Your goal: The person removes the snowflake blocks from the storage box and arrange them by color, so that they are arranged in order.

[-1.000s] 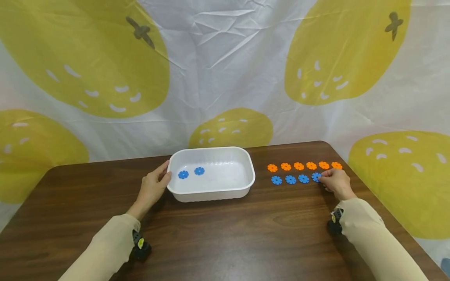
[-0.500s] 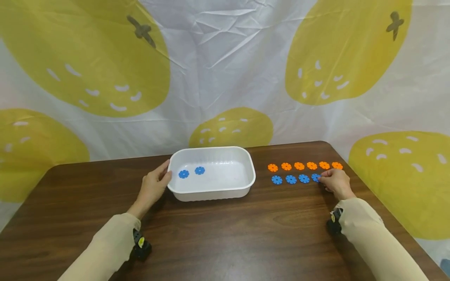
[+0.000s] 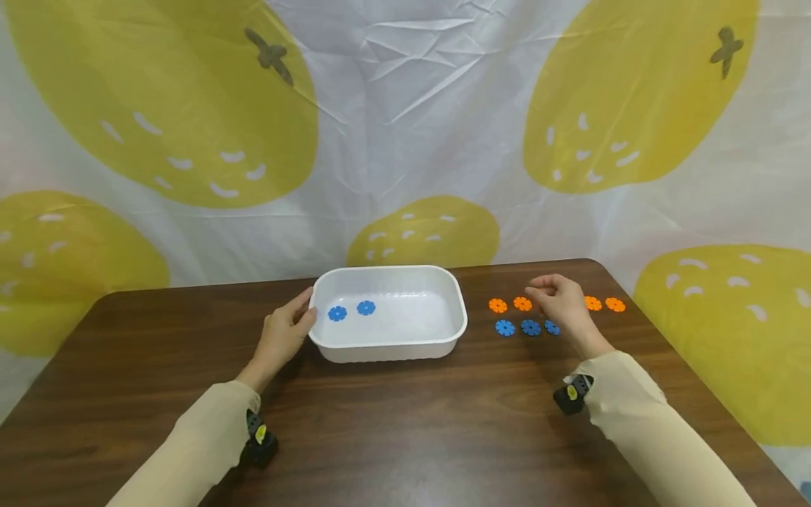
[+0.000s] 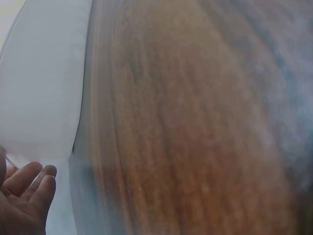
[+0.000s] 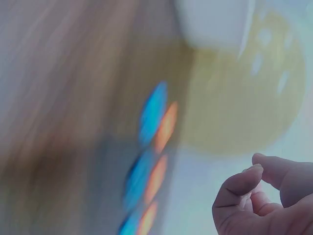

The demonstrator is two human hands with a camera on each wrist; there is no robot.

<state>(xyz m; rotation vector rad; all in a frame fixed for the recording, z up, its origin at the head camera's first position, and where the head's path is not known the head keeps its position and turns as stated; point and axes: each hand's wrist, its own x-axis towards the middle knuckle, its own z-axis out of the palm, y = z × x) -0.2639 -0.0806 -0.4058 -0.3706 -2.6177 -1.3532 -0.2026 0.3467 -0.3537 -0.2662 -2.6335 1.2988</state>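
My left hand [image 3: 281, 338] holds the left end of a white plastic tub [image 3: 386, 345], thumb at the rim. In the left wrist view, several fingers [image 4: 44, 191] overlap the tub's outer wall [image 4: 44, 83]. Two blue notched discs [image 3: 365, 308] lie inside the tub. My right hand [image 3: 562, 304] is raised over rows of loose discs, its fingers loosely curled, thumb and index tips close together. No disc shows between them in the right wrist view. Orange discs [image 3: 498, 305] form the back row, blue discs [image 3: 505, 328] the front row; the hand hides part of both.
The brown wooden table [image 3: 405, 422] has rounded back corners. Right behind it hangs a white cloth [image 3: 405, 141] with large yellow fruit prints. The discs lie between the tub and the table's right edge.
My right hand has left the fourth blue disc, rising and moving left toward the tub. My left hand stays at the tub's end. The head view has shifted slightly.
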